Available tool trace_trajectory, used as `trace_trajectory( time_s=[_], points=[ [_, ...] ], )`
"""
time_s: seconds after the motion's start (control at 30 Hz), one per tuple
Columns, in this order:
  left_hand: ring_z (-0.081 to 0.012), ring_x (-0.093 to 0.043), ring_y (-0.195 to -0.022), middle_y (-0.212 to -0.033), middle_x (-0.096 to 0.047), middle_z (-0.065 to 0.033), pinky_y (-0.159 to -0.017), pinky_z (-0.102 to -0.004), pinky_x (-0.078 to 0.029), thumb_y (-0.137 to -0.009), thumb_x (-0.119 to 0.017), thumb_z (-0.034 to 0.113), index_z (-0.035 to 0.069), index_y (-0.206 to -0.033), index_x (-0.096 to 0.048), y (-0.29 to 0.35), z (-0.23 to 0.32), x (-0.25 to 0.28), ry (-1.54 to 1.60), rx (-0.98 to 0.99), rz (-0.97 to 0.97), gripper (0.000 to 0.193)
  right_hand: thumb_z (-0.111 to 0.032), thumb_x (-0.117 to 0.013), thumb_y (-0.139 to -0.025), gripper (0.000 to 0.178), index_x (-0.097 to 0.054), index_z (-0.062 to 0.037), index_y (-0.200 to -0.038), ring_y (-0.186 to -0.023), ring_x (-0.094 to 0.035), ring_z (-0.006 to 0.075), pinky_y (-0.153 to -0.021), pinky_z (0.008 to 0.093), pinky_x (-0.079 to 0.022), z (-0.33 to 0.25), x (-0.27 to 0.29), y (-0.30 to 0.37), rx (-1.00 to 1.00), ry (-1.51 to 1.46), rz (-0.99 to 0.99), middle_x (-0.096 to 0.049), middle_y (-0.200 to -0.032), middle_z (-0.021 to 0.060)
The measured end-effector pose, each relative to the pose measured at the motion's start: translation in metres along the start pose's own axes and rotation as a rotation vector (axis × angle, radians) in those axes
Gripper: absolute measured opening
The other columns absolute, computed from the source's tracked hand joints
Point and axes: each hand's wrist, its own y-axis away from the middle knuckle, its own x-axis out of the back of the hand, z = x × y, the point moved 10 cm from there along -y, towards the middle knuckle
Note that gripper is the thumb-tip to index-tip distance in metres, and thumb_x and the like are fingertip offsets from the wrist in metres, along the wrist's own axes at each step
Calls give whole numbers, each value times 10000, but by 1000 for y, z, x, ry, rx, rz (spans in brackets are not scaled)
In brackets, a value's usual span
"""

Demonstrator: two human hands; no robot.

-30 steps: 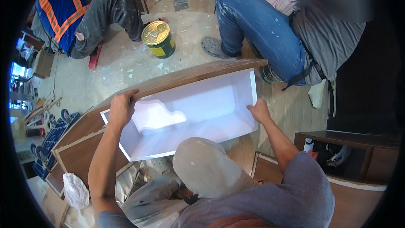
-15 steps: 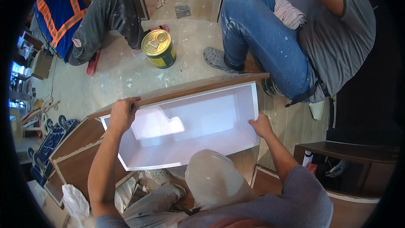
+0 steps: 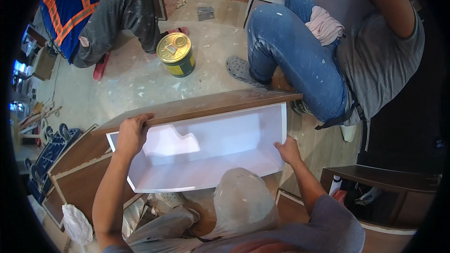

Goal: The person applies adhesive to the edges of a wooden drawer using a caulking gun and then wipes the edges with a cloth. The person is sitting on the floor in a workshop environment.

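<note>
In front of me, tilted, is a drawer with a white inside and a brown wood-grain front panel along its far side. My left hand grips the drawer at its far left corner, fingers curled over the panel's edge. At the opposite end, my right hand holds the white side wall, thumb on the inside; its other fingers are partly hidden behind that wall. The near side of the drawer is close to my raised knee.
Beyond the drawer stands a lidded paint can. One co-worker sits at the far left, another in jeans at the right. Brown wooden panels and a white cloth lie left; an open brown cabinet stands right.
The drawer has tipped a little, so more of its brown front panel's outer face shows. Both hands keep their hold. The co-worker at the right has shifted an arm.
</note>
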Motion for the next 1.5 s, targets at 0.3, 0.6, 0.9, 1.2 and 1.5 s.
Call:
trace_trajectory(
  time_s=[0.3,0.6,0.9,1.2,1.5],
  points=[
    [-409,-703,-844,-934,-719,-243,-803,-461,-557,-789,-648,-81,22,-1136,-752,-14,-12,-8,-18,21,-39,376,-137,-727,-871,356,-683,45,-1174,-952,-748,369,-859,420,-567,-3,-3,-12,35,21,-11,-754,-1020,248],
    [-422,-693,-834,-883,-705,-259,-797,-462,-551,-807,-676,-26,-5,-1111,-748,-63,-35,-30,-19,5,-126,314,-207,-749,-856,360,-725,39,-1117,-1000,-723,413,-886,451,-554,-9,-10,-45,-9,64,-96,-740,-1054,272],
    [-422,-667,-828,-842,-691,-238,-773,-481,-511,-785,-722,97,9,-972,-739,-101,-61,-55,-54,-95,-189,208,-200,-766,-839,380,-734,53,-1121,-933,-746,341,-860,411,-558,-2,-22,-79,-44,96,-190,-762,-1012,229],
    [-416,-675,-870,-898,-710,-229,-804,-465,-521,-759,-755,59,33,-1031,-755,-93,-116,-49,-156,-44,-246,273,-191,-752,-833,370,-735,69,-1095,-904,-749,308,-824,397,-554,-49,-47,-79,79,77,-264,-767,-987,223],
    [-99,-681,-851,-947,-746,-58,-757,-277,-570,-978,-679,98,-6,-1178,-722,43,-132,161,147,358,188,229,-340,-786,-867,521,-705,54,-1198,-930,-742,316,-843,410,-555,-68,-58,-66,40,91,-198,-763,-1062,202]
  ],
)
